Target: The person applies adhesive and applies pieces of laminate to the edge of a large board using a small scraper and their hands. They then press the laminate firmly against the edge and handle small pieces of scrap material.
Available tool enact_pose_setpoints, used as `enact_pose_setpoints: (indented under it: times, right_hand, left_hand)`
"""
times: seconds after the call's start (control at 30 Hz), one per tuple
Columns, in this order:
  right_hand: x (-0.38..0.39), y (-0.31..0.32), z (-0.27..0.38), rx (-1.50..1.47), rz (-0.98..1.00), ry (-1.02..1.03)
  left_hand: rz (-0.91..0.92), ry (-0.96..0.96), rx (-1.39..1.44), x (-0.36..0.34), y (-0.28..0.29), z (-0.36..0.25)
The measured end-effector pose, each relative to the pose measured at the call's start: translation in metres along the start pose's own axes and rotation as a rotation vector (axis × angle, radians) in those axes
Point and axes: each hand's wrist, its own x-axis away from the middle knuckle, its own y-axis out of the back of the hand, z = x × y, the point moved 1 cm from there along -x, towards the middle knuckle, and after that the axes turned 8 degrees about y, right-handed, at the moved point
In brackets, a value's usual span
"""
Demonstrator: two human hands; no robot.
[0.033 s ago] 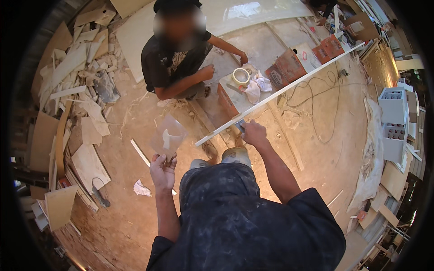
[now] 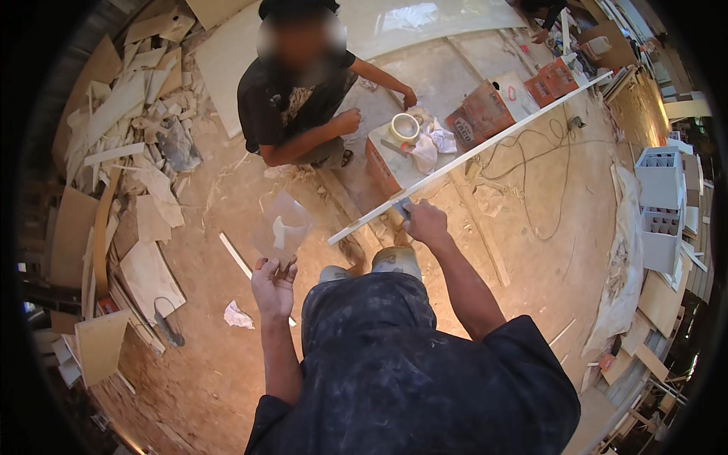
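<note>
My left hand (image 2: 274,290) pinches the lower corner of a translucent square sheet (image 2: 301,216) bearing a dab of white paste (image 2: 283,232). In my right hand (image 2: 427,223) is a grey-blue putty knife (image 2: 403,207), its blade against the near edge of a long white strip (image 2: 497,139). That strip runs diagonally from in front of my knees to the far right. My fingers partly hide the putty knife. Just beyond the strip, a roll of tape (image 2: 404,128) and a crumpled cloth (image 2: 434,144) lie on a box (image 2: 383,165).
A co-worker (image 2: 296,98) squats beyond the strip, on the left. Red-and-white boxes (image 2: 476,115) stand beneath and behind it. Scrap boards (image 2: 114,114) are heaped at the far left. A cable (image 2: 523,178) coils over the floor at right, near white drawer units (image 2: 658,178).
</note>
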Motion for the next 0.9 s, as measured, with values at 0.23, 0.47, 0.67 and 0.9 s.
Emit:
enact_pose_setpoints:
  times: [0.23,0.47,0.67,0.9]
  right_hand:
    - [0.002,-0.019,-0.004,-0.004,0.012,0.008]
    - [0.007,-0.023,0.006,-0.047,-0.079,-0.053]
    - [0.037,0.023,0.019,-0.468,-0.216,0.076]
    - [0.082,0.109,0.084,-0.443,-0.318,0.395]
  left_hand:
    - [0.003,0.017,-0.012,-0.001,0.0,0.001]
    - [0.032,0.064,-0.061,-0.004,-0.012,0.003]
    - [0.081,0.102,-0.105,-0.006,-0.031,0.01]
    - [0.197,0.129,-0.205,-0.009,-0.062,0.016]
